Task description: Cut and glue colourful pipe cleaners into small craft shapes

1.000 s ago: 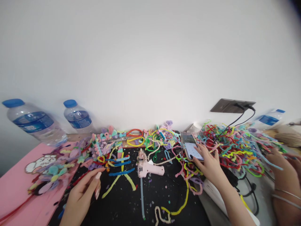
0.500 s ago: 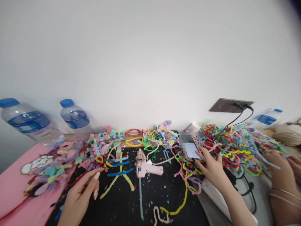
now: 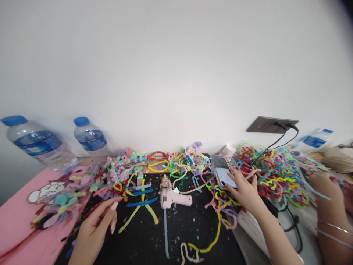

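My right hand (image 3: 244,191) is spread over a smartphone (image 3: 224,175) lying at the right edge of the black mat. The thumb is on the lit screen, the other fingers by its right side. My left hand (image 3: 95,224) rests at the mat's left side with loosely bent fingers and nothing visible in it. Its index fingertip is close to a figure of blue and yellow-green pipe cleaners (image 3: 142,202). Between my hands lies a pink glue gun (image 3: 175,198), a glue stick (image 3: 166,232) running down from it. A yellow pipe cleaner (image 3: 216,235) curves below the phone.
Tangled pipe cleaners (image 3: 275,176) heap at the right, beneath cables from a wall socket (image 3: 271,125). Bottles (image 3: 37,143) stand at the wall. Scissors (image 3: 157,162) lie at the back. Flower pieces (image 3: 63,202) cover part of a pink board (image 3: 16,217). Another person's hand (image 3: 327,195) is far right.
My right thumb has shifted up and left on the phone screen, and the fingers have shifted slightly. My left hand stays in place. The other person's hand has moved a little.
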The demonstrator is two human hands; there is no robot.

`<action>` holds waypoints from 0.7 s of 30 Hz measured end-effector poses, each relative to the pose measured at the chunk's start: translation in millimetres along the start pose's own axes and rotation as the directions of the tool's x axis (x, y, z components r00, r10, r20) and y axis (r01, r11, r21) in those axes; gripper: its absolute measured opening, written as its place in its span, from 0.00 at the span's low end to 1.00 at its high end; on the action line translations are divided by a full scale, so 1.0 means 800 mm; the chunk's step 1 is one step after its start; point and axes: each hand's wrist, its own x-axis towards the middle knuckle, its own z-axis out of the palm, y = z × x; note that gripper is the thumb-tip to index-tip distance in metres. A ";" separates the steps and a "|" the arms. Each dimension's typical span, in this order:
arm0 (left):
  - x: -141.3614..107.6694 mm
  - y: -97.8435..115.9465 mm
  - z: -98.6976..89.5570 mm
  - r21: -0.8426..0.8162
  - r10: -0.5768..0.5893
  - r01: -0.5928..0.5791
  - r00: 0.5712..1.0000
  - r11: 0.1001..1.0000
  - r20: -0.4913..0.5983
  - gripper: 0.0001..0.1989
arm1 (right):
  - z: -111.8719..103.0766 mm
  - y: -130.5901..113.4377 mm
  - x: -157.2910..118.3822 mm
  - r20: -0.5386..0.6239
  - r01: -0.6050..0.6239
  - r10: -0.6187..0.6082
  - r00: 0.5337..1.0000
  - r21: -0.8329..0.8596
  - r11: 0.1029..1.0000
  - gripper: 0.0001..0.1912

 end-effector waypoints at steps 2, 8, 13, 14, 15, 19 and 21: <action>0.000 0.001 0.000 0.004 -0.001 0.001 1.000 1.000 0.000 0.24 | -0.004 0.001 -0.001 0.004 -0.002 0.002 1.000 0.014 1.000 0.30; 0.000 0.002 0.001 0.001 0.001 -0.001 1.000 1.000 0.004 0.24 | -0.023 0.005 -0.017 0.007 -0.026 0.025 1.000 0.073 0.997 0.29; -0.001 0.002 0.000 0.008 0.010 -0.010 1.000 1.000 0.002 0.24 | -0.024 0.003 -0.024 0.050 -0.009 0.004 0.999 0.099 0.995 0.30; -0.001 0.002 0.000 0.005 0.013 -0.013 1.000 1.000 0.003 0.23 | -0.023 0.003 -0.023 0.057 -0.007 0.001 0.998 0.095 0.995 0.30; -0.001 0.002 0.001 0.001 0.016 -0.016 1.000 1.000 0.005 0.23 | -0.022 0.003 -0.023 0.064 -0.006 0.000 0.998 0.092 0.996 0.30; 0.000 0.002 0.001 -0.012 0.006 -0.006 1.000 1.000 0.005 0.24 | -0.025 0.000 -0.021 0.062 -0.012 0.005 0.998 0.105 0.994 0.31; 0.000 0.001 0.002 -0.012 -0.002 0.002 1.000 1.000 0.010 0.24 | -0.027 -0.004 -0.020 0.052 -0.004 -0.002 0.999 0.112 0.994 0.31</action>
